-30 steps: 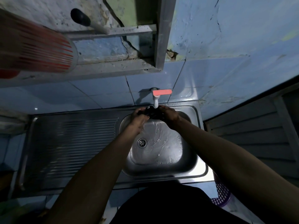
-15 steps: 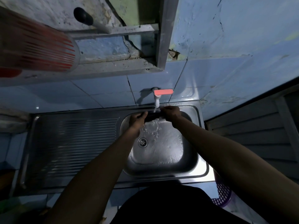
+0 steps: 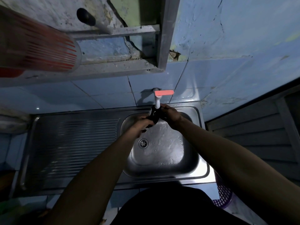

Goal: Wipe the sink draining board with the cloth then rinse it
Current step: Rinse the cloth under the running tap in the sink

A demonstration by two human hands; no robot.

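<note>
A dark cloth (image 3: 154, 116) is bunched up right under the white tap (image 3: 157, 103) with the red lever (image 3: 164, 92). My left hand (image 3: 140, 125) grips its lower end and my right hand (image 3: 170, 113) grips its upper end, both over the back of the steel sink bowl (image 3: 191, 161). Water ripples across the bowl's floor around the drain (image 3: 143, 143). The ribbed draining board (image 3: 71, 146) lies to the left of the bowl.
Blue tiles (image 3: 103, 96) back the sink. A metal window frame (image 3: 162, 46) and ledge hang above the tap. A red-striped plastic container (image 3: 37, 49) sits at upper left. A purple perforated basket (image 3: 223, 197) stands low at the right, beside grey siding (image 3: 253, 135).
The cloth was stretched out between my hands half a second ago; now it is bunched again, my left hand lower and my right hand close under the spout.
</note>
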